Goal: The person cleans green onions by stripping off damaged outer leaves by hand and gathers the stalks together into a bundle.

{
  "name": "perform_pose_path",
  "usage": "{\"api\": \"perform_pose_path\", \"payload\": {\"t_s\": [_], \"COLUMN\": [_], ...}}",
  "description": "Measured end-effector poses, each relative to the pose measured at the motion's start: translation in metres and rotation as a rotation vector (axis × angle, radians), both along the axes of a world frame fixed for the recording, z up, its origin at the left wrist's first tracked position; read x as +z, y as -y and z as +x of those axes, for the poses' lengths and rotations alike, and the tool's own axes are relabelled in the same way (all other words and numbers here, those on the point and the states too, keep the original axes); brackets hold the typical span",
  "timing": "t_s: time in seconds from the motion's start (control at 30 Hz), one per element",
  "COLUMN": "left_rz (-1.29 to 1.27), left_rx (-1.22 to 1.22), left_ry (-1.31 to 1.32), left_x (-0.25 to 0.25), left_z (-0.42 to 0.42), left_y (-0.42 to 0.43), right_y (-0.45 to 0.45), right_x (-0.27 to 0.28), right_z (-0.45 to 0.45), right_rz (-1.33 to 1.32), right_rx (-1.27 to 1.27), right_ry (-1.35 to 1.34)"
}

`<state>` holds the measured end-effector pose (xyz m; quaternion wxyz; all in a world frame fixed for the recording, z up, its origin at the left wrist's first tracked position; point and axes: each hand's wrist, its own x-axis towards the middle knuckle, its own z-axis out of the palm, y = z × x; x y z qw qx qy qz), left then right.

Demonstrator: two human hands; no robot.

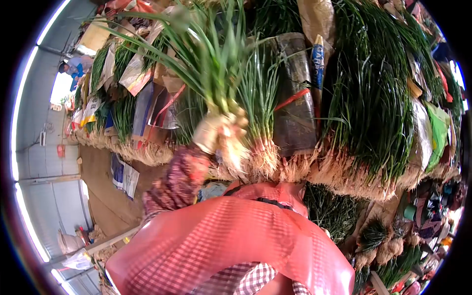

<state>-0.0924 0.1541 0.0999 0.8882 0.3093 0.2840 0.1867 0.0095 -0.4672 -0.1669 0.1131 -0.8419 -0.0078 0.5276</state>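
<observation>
My left hand (228,125), with a patterned purple sleeve (178,178) behind it, is closed around a bunch of green onions (221,73). The hand and the bunch are somewhat blurred. Long green leaves fan upward and to the left, while the pale roots hang below my fingers. Just right of the held bunch, a smaller bunch of thin green onions (260,103) stands with its reddish bulbs and roots downward. A dark plastic-wrapped bundle (296,98) with a red tie is beside that. My right hand does not show in this view.
A big stack of green onions (364,108) fills the right side, roots toward me. More bundles and wrappers line the left. My red apron (231,241) covers the lower middle. A printed sheet (125,177) lies on the brown floor. Another person (78,66) is far left.
</observation>
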Motion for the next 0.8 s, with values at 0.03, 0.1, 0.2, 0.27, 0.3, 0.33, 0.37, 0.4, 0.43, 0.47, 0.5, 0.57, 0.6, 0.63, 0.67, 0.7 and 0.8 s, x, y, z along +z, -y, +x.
{"api": "perform_pose_path", "payload": {"t_s": [0.03, 0.1, 0.2, 0.27, 0.3, 0.33, 0.37, 0.4, 0.43, 0.47, 0.5, 0.57, 0.6, 0.63, 0.67, 0.7, 0.8], "left_rz": [-0.034, -0.149, 0.032, 0.121, 0.102, 0.093, 0.164, 0.240, 0.322, 0.409, 0.617, 0.852, 0.950, 0.939, 0.903, 0.989, 1.480], "left_rx": [-0.037, 0.098, 0.083, 0.144, 0.100, 0.057, 0.067, 0.080, 0.130, 0.186, 0.184, 0.044, -0.085, -0.176, -0.360, -0.458, -0.617], "left_ry": [0.045, -0.279, -0.362, -0.359, -0.368, -0.368, -0.399, -0.439, -0.492, -0.544, -0.549, -0.505, -0.469, -0.396, -0.375, -0.413, -0.522], "left_x": [-0.030, -0.110, -0.165, -0.125, -0.122, -0.120, -0.098, -0.080, -0.083, -0.088, -0.096, -0.097, -0.095, -0.105, -0.097, -0.105, -0.155], "left_z": [0.002, 0.008, -0.009, -0.005, -0.010, -0.012, -0.010, -0.013, -0.020, -0.024, -0.023, -0.008, 0.010, 0.032, 0.058, 0.083, 0.154], "left_y": [0.011, 0.040, 0.059, 0.068, 0.071, 0.068, 0.069, 0.071, 0.071, 0.073, 0.077, 0.085, 0.094, 0.101, 0.109, 0.120, 0.147], "right_y": [-0.002, 0.000, 0.009, 0.019, 0.020, 0.013, -0.004, -0.030, -0.071, -0.120, -0.154, -0.227, -0.265, -0.290, -0.312, -0.333, -0.334], "right_x": [0.009, 0.028, 0.065, 0.093, 0.109, 0.121, 0.127, 0.129, 0.130, 0.127, 0.127, 0.129, 0.131, 0.122, 0.127, 0.144, 0.120], "right_z": [0.003, 0.006, 0.010, 0.012, 0.014, 0.019, 0.028, 0.043, 0.063, 0.088, 0.101, 0.128, 0.143, 0.157, 0.167, 0.178, 0.208], "right_rz": [-0.026, -0.084, -0.169, -0.246, -0.297, -0.342, -0.366, -0.361, -0.320, -0.245, 0.018, 0.446, 0.589, 0.717, 0.697, 0.368, 0.157], "right_rx": [0.033, 0.103, 0.203, 0.323, 0.400, 0.492, 0.594, 0.645, 0.644, 0.565, 0.403, 0.274, 0.263, 0.278, 0.263, 0.342, 0.628], "right_ry": [-0.002, -0.002, 0.029, 0.046, 0.048, 0.052, 0.063, 0.080, 0.102, 0.093, 0.313, 0.613, 0.718, 0.840, 0.804, 0.624, 0.620]}}
